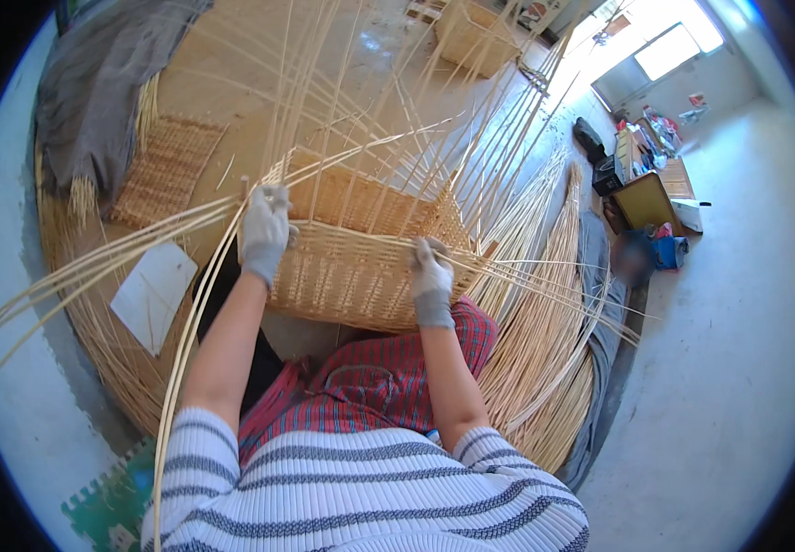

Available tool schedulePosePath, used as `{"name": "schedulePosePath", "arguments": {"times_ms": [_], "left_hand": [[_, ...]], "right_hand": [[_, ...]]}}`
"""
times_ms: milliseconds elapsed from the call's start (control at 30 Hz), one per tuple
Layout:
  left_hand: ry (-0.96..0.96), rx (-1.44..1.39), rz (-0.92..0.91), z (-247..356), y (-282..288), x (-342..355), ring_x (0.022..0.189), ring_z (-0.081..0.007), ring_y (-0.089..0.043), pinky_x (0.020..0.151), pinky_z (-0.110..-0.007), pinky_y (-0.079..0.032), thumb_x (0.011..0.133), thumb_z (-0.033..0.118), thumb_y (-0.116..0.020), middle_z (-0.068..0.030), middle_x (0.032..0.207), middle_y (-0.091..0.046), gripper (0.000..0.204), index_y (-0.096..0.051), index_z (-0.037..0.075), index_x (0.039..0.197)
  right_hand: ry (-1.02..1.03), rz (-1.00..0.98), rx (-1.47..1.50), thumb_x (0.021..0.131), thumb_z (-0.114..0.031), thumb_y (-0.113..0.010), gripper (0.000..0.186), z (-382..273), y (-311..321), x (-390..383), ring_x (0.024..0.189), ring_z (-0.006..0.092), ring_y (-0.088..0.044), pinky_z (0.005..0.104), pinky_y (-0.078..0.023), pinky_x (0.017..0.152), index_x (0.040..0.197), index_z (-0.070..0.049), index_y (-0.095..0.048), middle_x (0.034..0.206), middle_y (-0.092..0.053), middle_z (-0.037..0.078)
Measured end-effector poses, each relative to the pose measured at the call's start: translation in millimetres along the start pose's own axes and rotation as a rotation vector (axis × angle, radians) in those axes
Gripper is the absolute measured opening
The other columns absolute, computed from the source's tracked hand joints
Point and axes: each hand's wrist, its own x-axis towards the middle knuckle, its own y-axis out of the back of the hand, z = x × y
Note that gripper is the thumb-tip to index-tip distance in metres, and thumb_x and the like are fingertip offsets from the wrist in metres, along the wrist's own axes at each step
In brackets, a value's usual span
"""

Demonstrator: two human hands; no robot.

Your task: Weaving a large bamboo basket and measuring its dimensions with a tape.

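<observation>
A half-woven rectangular wicker basket (pixel 347 283) rests against my lap, with long upright rods (pixel 324 120) rising from its rim. My left hand (pixel 267 230), in a pale work glove, is closed at the basket's left front corner, where a bundle of willow rods (pixel 121 247) spreads out to the left. At the right part of the front rim, my right hand (pixel 431 271), gloved too, has its fingers curled over the rim and thin rods (pixel 558 285) that run off to the right. The fingertips of both hands are partly hidden.
Beside my right leg lie large bundles of rods (pixel 544 340) on grey cloth (pixel 593 276). A woven mat (pixel 172 170), a white sheet (pixel 154 294) and a cloth-covered bundle (pixel 103 101) lie to the left. Another basket (pixel 478 39) stands far back. Boxes (pixel 646 207) line the right.
</observation>
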Motion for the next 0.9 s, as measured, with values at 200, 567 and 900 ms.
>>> {"name": "schedulePosePath", "arguments": {"times_ms": [200,567,900], "left_hand": [[-0.123,0.203,-0.463,22,-30,-19,0.064,-0.0205,-0.069,0.053,-0.035,-0.056,0.098,0.031,-0.059,-0.0107,0.089,-0.069,0.031,-0.058,0.003,0.111],[0.41,-0.22,-0.701,12,-44,-12,0.059,-0.0188,-0.068,0.05,-0.032,-0.059,0.097,0.032,-0.061,-0.0108,0.088,-0.068,0.029,-0.064,0.003,0.102],[-0.623,-0.053,-0.085,66,-95,-58,0.062,-0.0182,-0.068,0.051,-0.032,-0.055,0.095,0.013,-0.061,-0.011,0.092,-0.065,0.029,-0.054,0.008,0.123]], "right_hand": [[0.128,0.115,0.201,0.097,-0.008,-0.061,0.013,-22,2,-33,0.094,0.0237,-0.067,0.0389,-0.057,0.078,0.109,-0.01,-0.056,0.106,-0.067,0.006],[0.483,-0.227,-0.262,0.097,-0.004,-0.05,0.065,-110,-117,18,0.103,0.0243,-0.063,0.035,-0.05,0.095,0.153,-0.012,-0.019,0.122,-0.063,0.018],[0.188,0.15,0.082,0.098,-0.013,-0.06,0.017,-60,73,-28,0.093,0.0182,-0.068,0.027,-0.055,0.068,0.114,-0.01,-0.057,0.104,-0.07,0.01]]}}
